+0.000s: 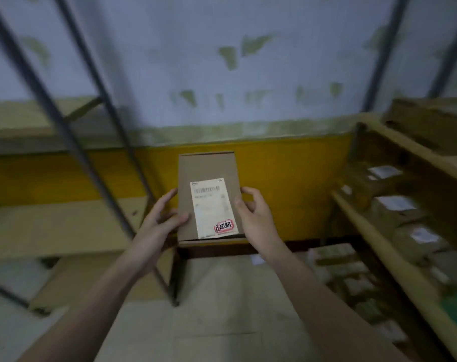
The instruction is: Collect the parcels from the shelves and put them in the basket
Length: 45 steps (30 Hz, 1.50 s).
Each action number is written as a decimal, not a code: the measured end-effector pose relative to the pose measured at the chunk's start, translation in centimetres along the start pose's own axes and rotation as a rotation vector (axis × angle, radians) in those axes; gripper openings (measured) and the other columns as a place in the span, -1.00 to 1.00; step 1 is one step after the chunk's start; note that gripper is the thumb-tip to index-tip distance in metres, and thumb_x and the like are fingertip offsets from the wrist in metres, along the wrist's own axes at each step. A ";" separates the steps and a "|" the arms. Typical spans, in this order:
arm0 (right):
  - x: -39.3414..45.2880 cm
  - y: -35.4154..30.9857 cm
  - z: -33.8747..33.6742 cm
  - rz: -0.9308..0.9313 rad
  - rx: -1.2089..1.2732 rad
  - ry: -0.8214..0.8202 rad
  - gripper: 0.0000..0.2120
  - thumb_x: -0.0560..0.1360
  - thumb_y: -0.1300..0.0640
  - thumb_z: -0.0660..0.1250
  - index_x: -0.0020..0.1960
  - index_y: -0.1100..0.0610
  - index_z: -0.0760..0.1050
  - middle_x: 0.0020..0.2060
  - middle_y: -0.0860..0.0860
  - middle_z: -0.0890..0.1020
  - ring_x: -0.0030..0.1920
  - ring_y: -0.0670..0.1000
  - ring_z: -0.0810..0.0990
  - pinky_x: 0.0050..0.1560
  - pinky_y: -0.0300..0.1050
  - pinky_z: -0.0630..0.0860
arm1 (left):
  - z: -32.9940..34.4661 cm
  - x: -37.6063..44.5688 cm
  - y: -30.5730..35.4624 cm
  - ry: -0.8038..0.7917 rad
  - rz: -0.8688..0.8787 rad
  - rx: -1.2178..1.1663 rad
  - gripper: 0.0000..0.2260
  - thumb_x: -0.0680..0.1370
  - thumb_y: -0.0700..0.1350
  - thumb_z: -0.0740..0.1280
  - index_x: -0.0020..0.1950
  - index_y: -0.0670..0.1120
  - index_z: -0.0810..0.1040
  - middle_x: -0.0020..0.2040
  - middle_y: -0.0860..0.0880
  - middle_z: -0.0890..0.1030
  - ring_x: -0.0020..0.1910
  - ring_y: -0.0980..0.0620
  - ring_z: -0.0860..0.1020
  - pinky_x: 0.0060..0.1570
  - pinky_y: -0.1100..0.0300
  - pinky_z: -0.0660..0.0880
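My left hand [162, 218] and right hand [250, 214] clamp a labelled brown cardboard parcel [209, 197] between them, steadied for carrying basketward.

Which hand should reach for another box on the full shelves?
Probably the right hand: the stocked shelves stand on its side. For now both it and the left hand grip the cardboard parcel.
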State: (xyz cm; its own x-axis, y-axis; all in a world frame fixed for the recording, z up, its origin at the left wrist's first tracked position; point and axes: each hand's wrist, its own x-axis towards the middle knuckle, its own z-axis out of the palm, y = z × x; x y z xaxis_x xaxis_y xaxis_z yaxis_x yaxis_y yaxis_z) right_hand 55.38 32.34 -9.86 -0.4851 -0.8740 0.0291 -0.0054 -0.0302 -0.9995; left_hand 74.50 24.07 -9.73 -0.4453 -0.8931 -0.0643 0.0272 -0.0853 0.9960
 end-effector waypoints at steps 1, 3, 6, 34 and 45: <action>0.0 0.4 3.4 0.011 0.003 -0.068 -0.79 0.65 0.15 0.24 0.27 0.00 0.39 0.08 0.10 0.67 -0.02 0.02 0.71 -0.17 -0.14 0.66 | -3.2 -1.1 0.1 0.069 -0.013 -0.013 -0.48 0.49 -0.13 0.42 0.39 0.25 0.43 0.09 -0.03 0.66 0.01 0.01 0.68 -0.25 0.20 0.60; 0.1 0.9 9.8 0.013 0.008 -0.210 -0.78 0.65 0.14 0.24 0.28 0.00 0.39 0.09 0.10 0.66 0.00 0.02 0.71 -0.12 -0.09 0.67 | -9.2 -3.1 0.3 0.186 -0.018 -0.033 -0.52 0.53 -0.10 0.40 0.41 0.20 0.42 0.10 -0.08 0.68 -0.04 0.00 0.70 -0.25 0.15 0.63; 0.4 1.7 18.2 0.032 -0.019 -0.377 -0.78 0.65 0.11 0.24 0.28 -0.06 0.38 0.09 0.04 0.66 -0.01 -0.03 0.71 -0.11 -0.09 0.67 | -16.8 -6.1 -0.1 0.365 -0.013 -0.037 -0.58 0.59 -0.14 0.37 0.40 0.18 0.42 0.02 -0.03 0.71 -0.03 0.00 0.71 -0.19 0.09 0.67; 6.3 3.4 86.1 -0.071 -0.268 -1.438 -0.80 0.59 0.14 0.32 0.20 0.12 0.51 -0.05 0.07 0.65 -0.24 -0.06 0.62 -0.42 -0.21 0.52 | -68.5 -12.2 1.0 1.362 -0.054 -0.108 -0.54 0.61 -0.16 0.34 0.47 0.12 0.36 0.07 -0.08 0.70 0.02 -0.09 0.69 -0.08 -0.04 0.62; -5.1 3.2 113.4 -0.150 -0.322 -1.599 -0.79 0.59 0.11 0.33 0.21 0.10 0.51 -0.03 0.07 0.66 -0.13 0.05 0.68 -0.32 -0.11 0.57 | -91.9 -22.0 0.4 1.554 0.020 -0.158 -0.58 0.61 -0.17 0.34 0.45 0.06 0.39 0.09 -0.11 0.69 0.02 -0.14 0.68 -0.12 -0.01 0.64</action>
State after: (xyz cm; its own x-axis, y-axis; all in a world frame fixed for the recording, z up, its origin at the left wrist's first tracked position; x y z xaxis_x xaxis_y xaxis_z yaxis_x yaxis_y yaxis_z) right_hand 157.01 -18.28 -12.09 0.8803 -0.4629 -0.1043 -0.2372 -0.2390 -0.9416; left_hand 166.52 3.11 -13.61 0.8806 -0.4495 -0.1496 0.1562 -0.0227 0.9875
